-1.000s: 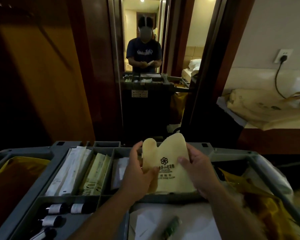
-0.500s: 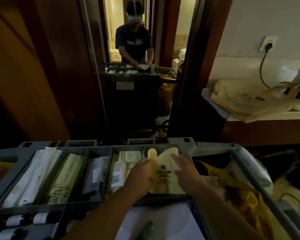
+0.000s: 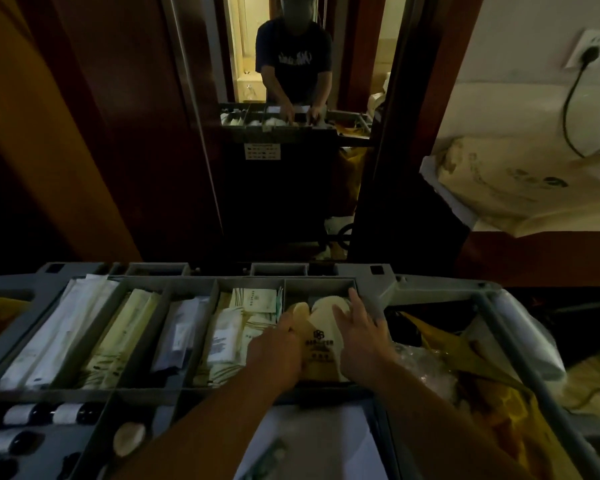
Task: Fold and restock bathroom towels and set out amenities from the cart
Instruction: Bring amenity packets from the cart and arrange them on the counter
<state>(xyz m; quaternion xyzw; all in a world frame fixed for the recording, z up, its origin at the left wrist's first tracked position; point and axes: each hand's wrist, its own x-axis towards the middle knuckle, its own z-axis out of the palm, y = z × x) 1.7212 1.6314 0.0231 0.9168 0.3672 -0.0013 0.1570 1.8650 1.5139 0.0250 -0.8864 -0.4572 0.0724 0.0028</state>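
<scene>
Packet (image 3: 321,344) lowered into rightmost cart compartment (image 3: 321,280); left hand (image 3: 278,351) pinches edge, right hand (image 3: 359,337) presses, fingers spread.

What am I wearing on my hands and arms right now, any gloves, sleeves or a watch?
Nothing shows on the left hand or right hand: no gloves, rings or watch. Both forearms are bare to the frame's bottom edge, no sleeve in sight. The mirror reflection shows a dark short-sleeved T-shirt with pale chest lettering.
</scene>
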